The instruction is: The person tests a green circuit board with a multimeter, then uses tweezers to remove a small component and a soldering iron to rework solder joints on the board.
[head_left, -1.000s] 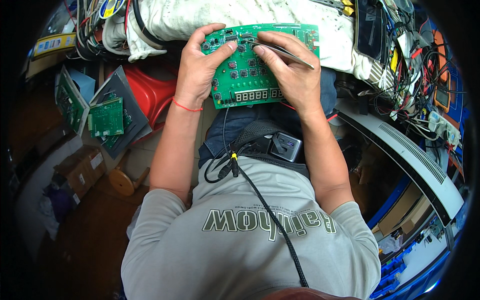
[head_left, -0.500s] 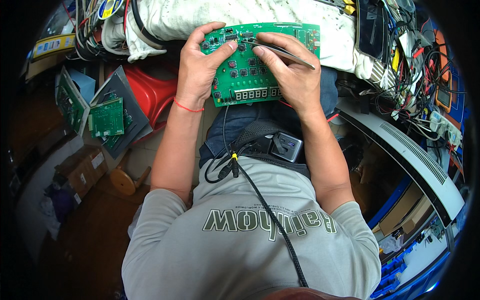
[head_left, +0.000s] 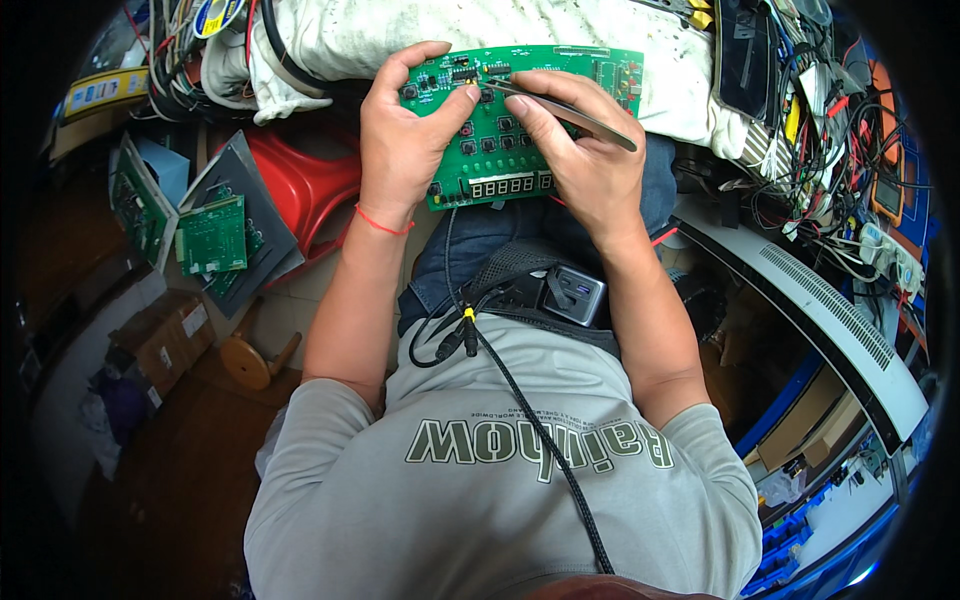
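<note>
A green circuit board (head_left: 505, 160) with several push buttons, small chips and a row of digit displays (head_left: 503, 187) is held up over my lap, at the edge of a white cloth. My left hand (head_left: 410, 125) grips its left side, with the thumb lying on the face near a chip and the fingers mostly behind the board. In my right hand (head_left: 585, 145) is a pair of metal tweezers (head_left: 590, 124), pinched between thumb and fingers. Their tips point left, close to my left thumb at the upper part of the board. Whether the tips touch a component is too small to tell.
A white cloth (head_left: 400, 35) covers the bench ahead. Tangled wires and an orange multimeter (head_left: 886, 195) lie to the right. At left stand a red stool (head_left: 300, 180) and more circuit boards (head_left: 212, 238). A black cable (head_left: 530, 410) runs down my shirt to a small box (head_left: 574, 294) at my waist.
The tweezers have swung slightly, their rear end dropping a little. My left hand has shifted very slightly to the right. Both hands keep hold of the same things.
</note>
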{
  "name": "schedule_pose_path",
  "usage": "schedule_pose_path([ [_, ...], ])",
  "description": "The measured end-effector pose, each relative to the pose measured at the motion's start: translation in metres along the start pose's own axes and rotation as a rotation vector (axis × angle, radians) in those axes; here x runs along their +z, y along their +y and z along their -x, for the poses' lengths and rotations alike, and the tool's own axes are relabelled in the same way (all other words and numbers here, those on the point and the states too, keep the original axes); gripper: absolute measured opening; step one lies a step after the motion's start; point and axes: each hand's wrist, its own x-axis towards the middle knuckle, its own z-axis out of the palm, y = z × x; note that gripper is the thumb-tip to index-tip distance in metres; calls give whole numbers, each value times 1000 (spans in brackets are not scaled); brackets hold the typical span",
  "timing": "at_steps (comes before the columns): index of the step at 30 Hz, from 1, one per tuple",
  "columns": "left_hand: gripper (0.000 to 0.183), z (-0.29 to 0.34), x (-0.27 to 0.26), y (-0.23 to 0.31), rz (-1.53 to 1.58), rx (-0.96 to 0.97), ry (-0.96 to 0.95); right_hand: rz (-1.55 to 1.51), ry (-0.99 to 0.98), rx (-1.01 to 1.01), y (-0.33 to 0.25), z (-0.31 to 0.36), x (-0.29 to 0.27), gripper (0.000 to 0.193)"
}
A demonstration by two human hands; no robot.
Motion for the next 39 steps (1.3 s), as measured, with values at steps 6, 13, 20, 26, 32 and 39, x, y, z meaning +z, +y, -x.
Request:
schedule_pose_path([
  [6, 41, 3, 3, 2, -46, 63, 14, 64, 48, -256, 3, -3, 8, 19],
  [13, 40, 6, 5, 5, -80, 91, 16, 100, 33, -277, -1, -2, 9, 22],
  [20, 40, 5, 5, 3, -77, 86, 19, 123, 75, -354, 1, -7, 14, 20],
  [26, 40, 5, 6, 5, -94, 93, 17, 134, 64, -322, 0, -4, 13, 19],
  [32, 40, 5, 7, 6, -94, 99, 21, 157, 98, -394, 3, -8, 15, 21],
  [39, 40, 3, 6, 3, -89, 112, 12, 186, 80, -344, 1, -4, 14, 20],
])
